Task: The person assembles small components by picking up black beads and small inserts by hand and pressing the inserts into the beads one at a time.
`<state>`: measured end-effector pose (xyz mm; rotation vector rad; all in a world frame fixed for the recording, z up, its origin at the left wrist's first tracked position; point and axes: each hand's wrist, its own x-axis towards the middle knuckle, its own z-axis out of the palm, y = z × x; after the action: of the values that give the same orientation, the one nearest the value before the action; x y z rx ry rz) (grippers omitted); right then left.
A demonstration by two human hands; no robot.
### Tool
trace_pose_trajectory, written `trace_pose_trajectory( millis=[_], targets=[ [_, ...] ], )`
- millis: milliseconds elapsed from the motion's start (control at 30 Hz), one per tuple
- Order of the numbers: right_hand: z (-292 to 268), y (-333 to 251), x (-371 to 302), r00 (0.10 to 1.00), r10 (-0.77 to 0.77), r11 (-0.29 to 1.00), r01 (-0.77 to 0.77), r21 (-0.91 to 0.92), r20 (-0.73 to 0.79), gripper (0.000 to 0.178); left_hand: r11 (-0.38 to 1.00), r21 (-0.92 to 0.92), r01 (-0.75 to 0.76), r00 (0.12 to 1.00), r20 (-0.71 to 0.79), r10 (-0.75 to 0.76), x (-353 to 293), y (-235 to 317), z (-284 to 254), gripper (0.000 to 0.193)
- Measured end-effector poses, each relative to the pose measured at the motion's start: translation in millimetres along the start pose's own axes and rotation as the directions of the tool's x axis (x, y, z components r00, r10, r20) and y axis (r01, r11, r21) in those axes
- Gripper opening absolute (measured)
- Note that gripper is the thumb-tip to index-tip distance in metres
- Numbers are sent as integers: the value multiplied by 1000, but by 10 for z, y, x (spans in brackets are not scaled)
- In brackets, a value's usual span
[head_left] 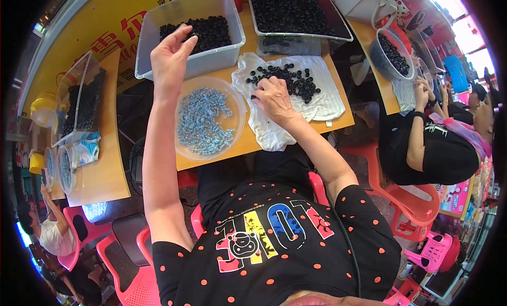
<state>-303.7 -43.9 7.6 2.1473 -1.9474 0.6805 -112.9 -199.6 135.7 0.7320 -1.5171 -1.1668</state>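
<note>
Black round pieces [305,85], and we're right in among them on the white cloth [326,111]: our right hand [274,97] bends low over the pile, fingers curled nearly closed, a dark bit at the tips, though we can't tell whether it's gripped. Our left hand [171,55] hangs over the frosted bin [219,60], thumb and forefinger almost meeting, anything between them unclear. We'd call these pieces light, hard, smooth, apt to roll; best pinched across the rim. Soft, creased cloth should slow them. Beside it, a round clear tub [241,110] of tiny ridged blue pieces [203,126]; beyond, another clear bin [290,46], heaped black, on pale wood [242,143].
</note>
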Motion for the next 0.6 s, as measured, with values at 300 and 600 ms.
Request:
trace_pose_trajectory(
  millis=[300,600],
  targets=[
    [-349,-151,-219,985,171,662,-129,739,19,19,857,-258,445,895,137,-424,-1379,-338,225,15],
    [-519,-566,-369,966,-66,507,-184,842,251,21,143,-764,629,641,405,-652,-2270,-460,269,11]
  ],
)
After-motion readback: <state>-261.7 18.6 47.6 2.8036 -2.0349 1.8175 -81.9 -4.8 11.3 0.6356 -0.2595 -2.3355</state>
